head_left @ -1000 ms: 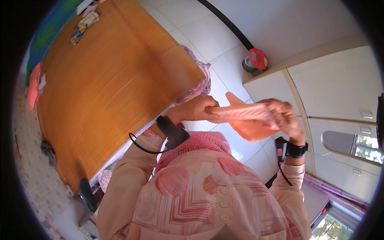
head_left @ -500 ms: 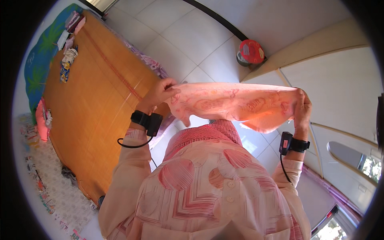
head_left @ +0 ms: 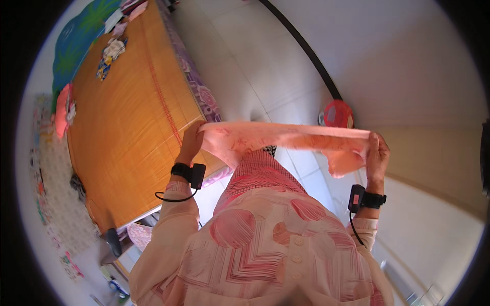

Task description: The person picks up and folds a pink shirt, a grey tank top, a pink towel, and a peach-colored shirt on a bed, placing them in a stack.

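A pink cloth (head_left: 275, 133) with a faint reddish print stretches sideways in front of my body, its upper edge nearly straight. My left hand (head_left: 191, 143) is closed on its left end, beside the bed's edge. At the other end, my right hand (head_left: 377, 155) grips the cloth's corner. The lower part hangs loose, and a folded flap (head_left: 344, 162) droops near the right hand. I cannot make out what kind of cloth piece it is.
To the left is a bed (head_left: 122, 137) covered with an orange-brown mat. Crumpled clothes (head_left: 109, 56) and a pink pillow (head_left: 62, 109) lie along its far side. A red round container (head_left: 338, 113) stands on the tiled floor by the wall. A pale cabinet (head_left: 434, 219) is at right.
The view has turned, so the bed, container and cabinet sit differently in it. Both hands still hold the cloth, which spans slightly lower in the picture.
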A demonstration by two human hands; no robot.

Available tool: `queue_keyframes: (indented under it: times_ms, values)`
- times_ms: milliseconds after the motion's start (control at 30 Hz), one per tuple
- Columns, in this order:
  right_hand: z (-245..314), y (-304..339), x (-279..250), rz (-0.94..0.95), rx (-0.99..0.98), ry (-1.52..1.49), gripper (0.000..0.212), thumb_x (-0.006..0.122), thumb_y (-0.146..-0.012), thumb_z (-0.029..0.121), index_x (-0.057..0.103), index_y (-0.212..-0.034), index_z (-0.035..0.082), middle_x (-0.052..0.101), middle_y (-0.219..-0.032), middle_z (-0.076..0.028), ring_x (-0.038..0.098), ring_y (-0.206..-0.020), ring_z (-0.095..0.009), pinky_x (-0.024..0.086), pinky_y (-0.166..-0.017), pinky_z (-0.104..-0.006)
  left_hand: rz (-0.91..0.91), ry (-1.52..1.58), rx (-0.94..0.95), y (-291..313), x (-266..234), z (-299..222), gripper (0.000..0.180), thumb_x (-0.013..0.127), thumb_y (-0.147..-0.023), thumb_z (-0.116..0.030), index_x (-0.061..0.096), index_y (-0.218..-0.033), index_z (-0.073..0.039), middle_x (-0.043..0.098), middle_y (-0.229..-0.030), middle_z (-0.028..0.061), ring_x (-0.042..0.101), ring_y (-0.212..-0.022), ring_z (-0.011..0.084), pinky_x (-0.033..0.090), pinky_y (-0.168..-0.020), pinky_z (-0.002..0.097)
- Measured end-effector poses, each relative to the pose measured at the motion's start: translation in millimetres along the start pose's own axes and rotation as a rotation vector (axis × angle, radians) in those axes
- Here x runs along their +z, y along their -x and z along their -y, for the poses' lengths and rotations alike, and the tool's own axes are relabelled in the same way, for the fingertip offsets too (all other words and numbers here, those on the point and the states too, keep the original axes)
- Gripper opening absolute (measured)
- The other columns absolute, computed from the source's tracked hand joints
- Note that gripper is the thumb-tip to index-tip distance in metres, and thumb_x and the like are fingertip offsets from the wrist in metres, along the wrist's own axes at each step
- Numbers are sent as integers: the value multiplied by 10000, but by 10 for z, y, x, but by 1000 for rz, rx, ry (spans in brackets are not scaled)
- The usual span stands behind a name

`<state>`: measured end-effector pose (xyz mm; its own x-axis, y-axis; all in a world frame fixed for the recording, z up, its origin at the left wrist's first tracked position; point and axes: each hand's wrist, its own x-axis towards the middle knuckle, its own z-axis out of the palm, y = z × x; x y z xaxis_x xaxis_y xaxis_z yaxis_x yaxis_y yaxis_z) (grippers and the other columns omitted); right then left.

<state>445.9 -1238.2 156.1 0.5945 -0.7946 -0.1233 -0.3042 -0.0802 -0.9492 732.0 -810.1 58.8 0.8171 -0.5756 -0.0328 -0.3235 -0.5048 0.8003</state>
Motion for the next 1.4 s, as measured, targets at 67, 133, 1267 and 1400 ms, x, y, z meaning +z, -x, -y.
queue_keyframes:
  times_ms: [67,133,1267,1400]
  values:
    - [243,-370,93,115,141,-1,253,503,-943,219,620,-937,-5,527,-777,51,426,-660,-43,407,-597,-191,-29,52,-102,-15,-25,187,247,455,-812,-41,566,-1027,12,628,-948,167,606,-914,257,458,-811,314]
    - [329,-802,71,331,-167,108,207,554,-901,192,626,-931,1,545,-779,40,459,-674,-50,443,-592,-227,-136,112,-99,-308,11,100,241,445,-822,-44,564,-1024,12,626,-925,161,603,-902,249,458,-804,306]
    - [4003,-3933,7363,1497,-988,108,118,572,-871,123,560,-871,6,517,-762,14,475,-720,-74,397,-651,-210,-2181,17,-589,330,-1100,-2131,143,568,-880,-110,624,-941,6,616,-841,7,559,-793,86,476,-709,236]
    - [4783,-3451,7615,1593,-622,-231,177,534,-921,196,536,-957,23,518,-832,20,478,-774,-79,396,-697,-213,-2343,-88,-558,49,-1746,-2484,136,538,-896,-97,610,-953,3,590,-821,-19,532,-770,56,455,-683,211]
